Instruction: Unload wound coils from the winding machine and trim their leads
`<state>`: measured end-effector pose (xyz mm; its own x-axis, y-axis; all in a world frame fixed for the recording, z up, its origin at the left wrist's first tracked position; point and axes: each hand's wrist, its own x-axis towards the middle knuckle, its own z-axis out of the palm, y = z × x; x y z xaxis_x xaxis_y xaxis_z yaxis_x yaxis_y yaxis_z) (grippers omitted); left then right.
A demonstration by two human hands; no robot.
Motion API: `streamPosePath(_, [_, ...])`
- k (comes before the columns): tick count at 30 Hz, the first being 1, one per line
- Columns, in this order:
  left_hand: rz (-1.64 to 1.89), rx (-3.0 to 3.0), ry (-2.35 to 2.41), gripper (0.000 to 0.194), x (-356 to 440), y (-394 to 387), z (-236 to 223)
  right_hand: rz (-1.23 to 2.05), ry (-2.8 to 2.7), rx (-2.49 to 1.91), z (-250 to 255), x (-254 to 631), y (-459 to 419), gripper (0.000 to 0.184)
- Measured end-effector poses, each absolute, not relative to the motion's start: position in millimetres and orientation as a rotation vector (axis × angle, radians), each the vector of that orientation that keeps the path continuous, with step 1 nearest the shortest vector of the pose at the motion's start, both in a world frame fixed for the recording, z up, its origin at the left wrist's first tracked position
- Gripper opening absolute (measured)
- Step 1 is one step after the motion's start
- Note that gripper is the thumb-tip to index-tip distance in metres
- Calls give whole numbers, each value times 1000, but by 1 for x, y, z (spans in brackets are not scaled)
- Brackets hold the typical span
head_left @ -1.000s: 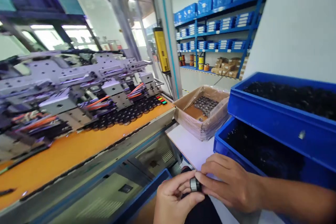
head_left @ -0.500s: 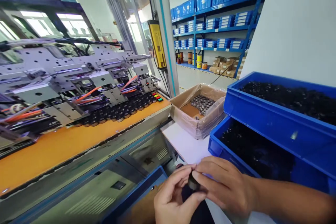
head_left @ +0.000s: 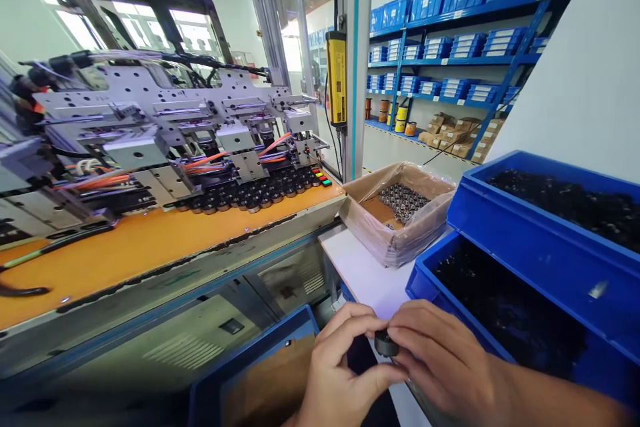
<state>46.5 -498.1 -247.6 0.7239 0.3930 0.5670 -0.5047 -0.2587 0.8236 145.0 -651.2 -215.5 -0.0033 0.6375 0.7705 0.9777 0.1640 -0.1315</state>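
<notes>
A small black round part [head_left: 386, 345], like a short cylinder with a knobbed lower rim, is between my two hands low in the view. My left hand [head_left: 343, 367] curls round it from the left, index fingertip at its top and thumb beneath. My right hand [head_left: 445, 357] closes on its right side with fingertips bent; the right thumb is mostly hidden. Nearest to my right hand is the lower blue bin [head_left: 425, 280], full of dark small parts.
An upper blue bin [head_left: 540, 223] of black parts stands above the lower one. An open cardboard box [head_left: 367, 223] lined with plastic holds metal rings. At left, rows of black round parts [head_left: 255, 197] sit on the orange bench [head_left: 150, 240] beneath machine heads. A blue crate [head_left: 250, 353] lies below.
The whole scene has shifted right as my head turned left. My hands still hold the black part, which now shows more plainly between the fingers.
</notes>
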Motion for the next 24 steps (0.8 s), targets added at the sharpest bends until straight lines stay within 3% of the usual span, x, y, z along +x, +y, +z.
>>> streamPosePath(3, [609, 1346, -19, 30, 47, -503, -255, -595, -1693, -1584, -218, 147, -650, 26])
streamPosePath(8, [237, 938, -31, 40, 47, -505, -268, -479, -1622, -1582, -211, 147, -649, 23])
streamPosePath(12, [499, 1273, -143, 45, 49, -497, -268, -487, -1624, -1571, -209, 146, -648, 25])
streamPosePath(16, [868, 1675, -299, 27, 54, -484, -257, -499, -1605, -1587, -213, 145, -649, 19])
streamPosePath(24, [1020, 1768, -344, 17, 57, -487, -257, -456, -1625, -1647, -212, 141, -647, 13])
